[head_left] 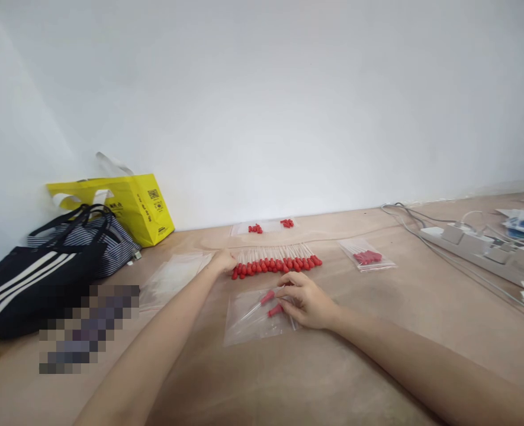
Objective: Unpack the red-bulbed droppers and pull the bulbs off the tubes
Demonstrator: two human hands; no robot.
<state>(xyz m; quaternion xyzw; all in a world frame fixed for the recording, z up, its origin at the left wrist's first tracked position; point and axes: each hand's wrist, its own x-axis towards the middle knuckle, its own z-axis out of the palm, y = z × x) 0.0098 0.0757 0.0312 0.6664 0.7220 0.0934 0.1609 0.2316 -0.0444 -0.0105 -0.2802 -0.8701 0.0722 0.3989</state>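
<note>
A row of droppers with red rubber bulbs (279,265) and thin pale tubes lies across the table, bulbs towards me. At its left end my left hand (224,261) has its fingers closed on the outermost dropper, whose tube they mostly hide. Nearer to me lies a clear plastic bag (244,332) with two red-bulbed droppers (267,297) at it; whether both are fully inside I cannot tell. Over the bag's right side, my right hand (306,300) has thumb and fingers bent together at its edge, pinching the bag. A tube end shows below that hand.
Flat empty bags (173,273) lie left of the row. A filled bag of droppers (368,258) is at the right, and loose red bulbs (256,228) lie near the wall. A power strip (488,251) with cables stands far right; a yellow bag (144,207) and a black bag (35,290) stand left.
</note>
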